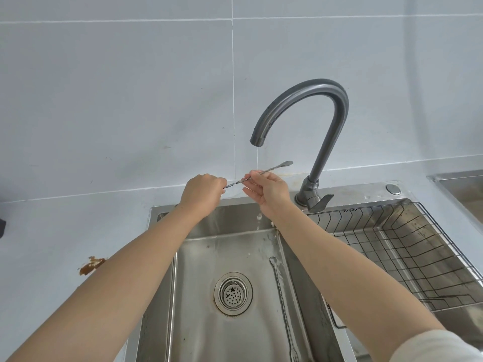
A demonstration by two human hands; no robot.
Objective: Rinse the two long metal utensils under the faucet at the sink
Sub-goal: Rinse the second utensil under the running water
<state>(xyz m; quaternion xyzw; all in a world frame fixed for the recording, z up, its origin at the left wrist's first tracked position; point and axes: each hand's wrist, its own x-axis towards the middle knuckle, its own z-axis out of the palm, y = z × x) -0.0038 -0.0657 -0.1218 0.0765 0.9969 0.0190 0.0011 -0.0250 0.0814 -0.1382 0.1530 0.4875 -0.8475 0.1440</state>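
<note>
A long twisted metal utensil (274, 167) with a small spoon end is held level above the back of the steel sink (198, 322). My left hand (202, 192) grips its left end, and my right hand (269, 190) pinches it nearer the spoon end. A thin stream of water falls from the grey gooseneck faucet (313, 105) onto the utensil by my right fingers. A second long metal utensil (282, 301) lies flat on the sink floor, right of the drain (233, 293), its small fork end towards me.
A black wire basket (407, 246) hangs over the right part of the sink. The faucet lever (322, 201) sits at the faucet's base. A brown stain (91, 265) marks the pale counter on the left. A tiled wall rises behind.
</note>
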